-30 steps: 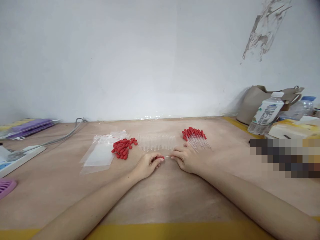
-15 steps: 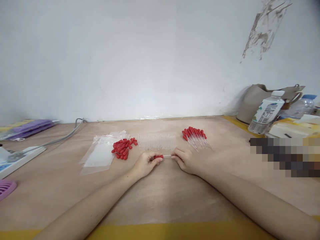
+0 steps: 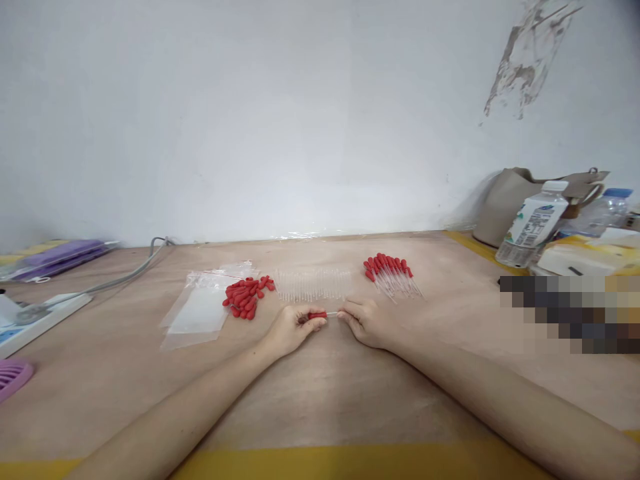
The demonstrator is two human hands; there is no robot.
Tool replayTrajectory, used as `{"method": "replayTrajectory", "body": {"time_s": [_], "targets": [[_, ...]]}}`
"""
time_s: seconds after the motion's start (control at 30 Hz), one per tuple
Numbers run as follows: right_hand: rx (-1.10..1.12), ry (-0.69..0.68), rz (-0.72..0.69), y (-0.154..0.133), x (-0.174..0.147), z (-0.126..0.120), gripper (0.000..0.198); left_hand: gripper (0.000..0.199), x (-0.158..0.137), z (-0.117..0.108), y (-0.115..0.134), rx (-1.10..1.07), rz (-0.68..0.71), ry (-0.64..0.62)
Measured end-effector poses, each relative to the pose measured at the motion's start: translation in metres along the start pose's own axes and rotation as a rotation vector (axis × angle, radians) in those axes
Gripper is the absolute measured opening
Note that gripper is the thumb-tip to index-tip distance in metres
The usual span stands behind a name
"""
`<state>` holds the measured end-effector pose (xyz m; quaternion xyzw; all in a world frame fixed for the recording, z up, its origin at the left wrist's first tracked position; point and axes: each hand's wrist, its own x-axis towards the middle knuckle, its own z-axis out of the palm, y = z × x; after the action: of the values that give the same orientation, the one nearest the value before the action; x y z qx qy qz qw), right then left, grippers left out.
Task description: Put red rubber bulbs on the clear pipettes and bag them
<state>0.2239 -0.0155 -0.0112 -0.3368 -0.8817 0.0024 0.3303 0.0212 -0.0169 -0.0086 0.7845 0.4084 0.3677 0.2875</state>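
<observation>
My left hand point(image 3: 296, 328) is closed around a red rubber bulb point(image 3: 319, 315), whose open end faces right. Pinched in the fingers of my right hand point(image 3: 364, 323) is a thin clear dropper tube point(image 3: 333, 313); its left end meets the bulb's mouth. How deep it sits inside I cannot tell. Loose red bulbs point(image 3: 243, 297) lie in a pile behind my left hand. A row of clear tubes point(image 3: 313, 285) is spread beyond both hands. Behind my right hand lie droppers with bulbs fitted point(image 3: 390, 270), their tubes pointing toward me.
Clear plastic bags point(image 3: 197, 310) lie left of the bulb pile. A power strip point(image 3: 45, 323) with a grey cable point(image 3: 130, 275) and purple packets point(image 3: 65, 259) are at far left. A bottle point(image 3: 533, 223), a beige bag point(image 3: 500, 207) and a tissue pack point(image 3: 590, 257) stand at right.
My right hand has shifted slightly left toward the bulb, so less of the tube shows between my hands. My left hand stays in place with the bulb.
</observation>
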Motion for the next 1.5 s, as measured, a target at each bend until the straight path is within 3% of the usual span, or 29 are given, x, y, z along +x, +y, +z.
{"method": "replayTrajectory", "body": {"time_s": [0.27, 0.4, 0.5, 0.7, 0.8, 1.03, 1.3, 1.5], "targets": [[-0.034, -0.091, 0.050, -0.003, 0.006, -0.003, 0.024, 0.019, 0.004, -0.003, -0.001, 0.051, 0.027, 0.013], [-0.169, -0.135, 0.069, -0.010, 0.010, -0.013, 0.021, 0.032, 0.006, -0.003, -0.005, 0.074, 0.009, 0.080], [-0.160, -0.118, 0.286, -0.001, 0.016, -0.022, 0.023, 0.040, 0.007, -0.004, -0.006, 0.141, -0.002, 0.108], [-0.310, -0.078, 0.740, 0.045, 0.033, -0.031, 0.040, 0.023, 0.007, -0.006, 0.001, 0.270, 0.047, 0.055], [-0.381, -0.085, 0.886, 0.057, 0.039, -0.026, 0.036, 0.018, 0.006, -0.006, 0.002, 0.279, 0.059, 0.042], [-0.473, -0.115, 0.867, 0.055, 0.040, -0.014, 0.029, 0.017, 0.006, -0.005, -0.001, 0.280, 0.074, 0.029], [-0.398, -0.073, 0.866, 0.047, 0.045, -0.004, 0.034, 0.015, 0.005, -0.005, 0.001, 0.287, 0.096, 0.024], [-0.395, -0.188, 0.889, 0.040, 0.049, -0.006, 0.035, 0.016, 0.004, -0.005, -0.002, 0.367, 0.132, 0.032]]}}
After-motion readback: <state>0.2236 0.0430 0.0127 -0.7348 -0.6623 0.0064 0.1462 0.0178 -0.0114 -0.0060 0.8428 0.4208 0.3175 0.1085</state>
